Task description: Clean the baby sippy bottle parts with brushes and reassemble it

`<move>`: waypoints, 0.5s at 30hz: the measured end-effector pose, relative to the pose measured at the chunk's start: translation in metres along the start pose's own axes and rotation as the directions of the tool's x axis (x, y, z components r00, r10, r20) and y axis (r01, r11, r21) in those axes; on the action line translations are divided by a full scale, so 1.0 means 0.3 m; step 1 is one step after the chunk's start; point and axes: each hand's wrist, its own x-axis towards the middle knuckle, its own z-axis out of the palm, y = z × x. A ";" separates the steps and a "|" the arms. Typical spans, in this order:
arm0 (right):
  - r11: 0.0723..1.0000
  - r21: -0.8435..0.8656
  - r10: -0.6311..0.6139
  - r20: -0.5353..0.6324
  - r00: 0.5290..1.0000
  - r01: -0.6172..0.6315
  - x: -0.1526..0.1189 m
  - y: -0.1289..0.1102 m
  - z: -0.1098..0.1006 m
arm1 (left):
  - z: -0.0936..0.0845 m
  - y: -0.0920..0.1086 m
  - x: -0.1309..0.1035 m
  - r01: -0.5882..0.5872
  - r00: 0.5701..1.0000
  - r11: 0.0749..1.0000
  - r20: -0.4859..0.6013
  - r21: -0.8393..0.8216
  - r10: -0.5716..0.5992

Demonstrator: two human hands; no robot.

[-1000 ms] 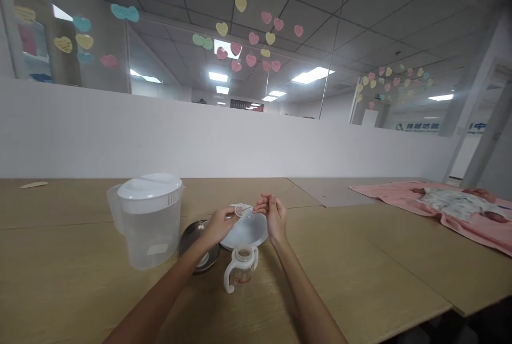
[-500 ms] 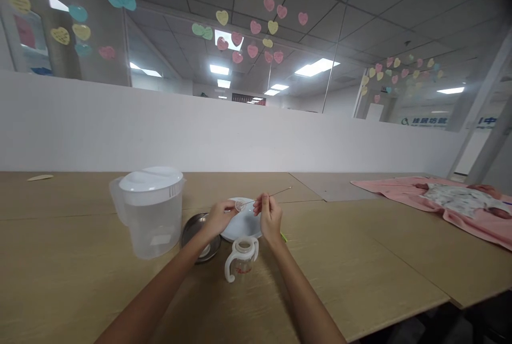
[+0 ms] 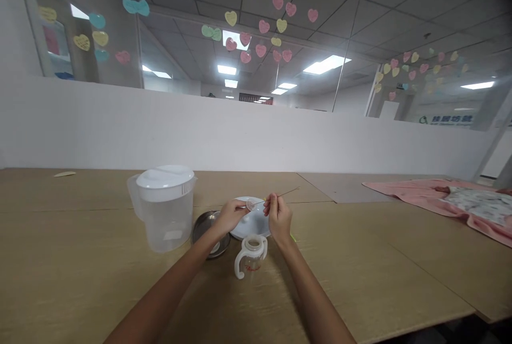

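Note:
My left hand (image 3: 231,216) is closed on a small clear round piece (image 3: 251,205), held by its edge; its exact kind is too small to make out. In a pinch, my right hand (image 3: 279,217) grips a thin wire-like stick (image 3: 289,191) slanting up to the right. The stick's lower end reaches the clear piece; whether it goes inside, I cannot tell. Both hands are above a white bowl (image 3: 260,228). Nearer me stands a clear baby bottle (image 3: 253,260) with two white handles and an uncovered top. Behind my left wrist is a steel bowl (image 3: 199,229), partly hidden.
A lidded clear plastic pitcher (image 3: 166,216) stands on the wooden table (image 3: 360,258) at the left. Far right, a pink cloth (image 3: 408,194) lies under a baby-like figure in patterned clothing (image 3: 476,202). A white wall (image 3: 240,136) with glass above borders the table.
The whole view has shifted, so everything appears slightly further right. My hands keep the same hold on the clear piece and the stick, with little visible movement between them.

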 end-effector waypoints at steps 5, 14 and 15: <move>0.984 -0.138 -0.103 0.088 0.991 0.114 -0.020 0.013 0.023 | 0.009 0.018 -0.008 0.014 1.000 0.998 -0.013 0.061 -0.013; 0.950 -0.157 -0.264 0.050 0.963 0.269 -0.026 -0.015 0.001 | 0.038 0.036 -0.007 -0.150 0.989 0.971 0.042 0.187 0.145; 0.946 -0.152 -0.291 -0.005 0.957 0.287 -0.027 -0.022 -0.010 | 0.040 0.041 -0.010 -0.170 0.985 0.965 0.047 0.199 0.164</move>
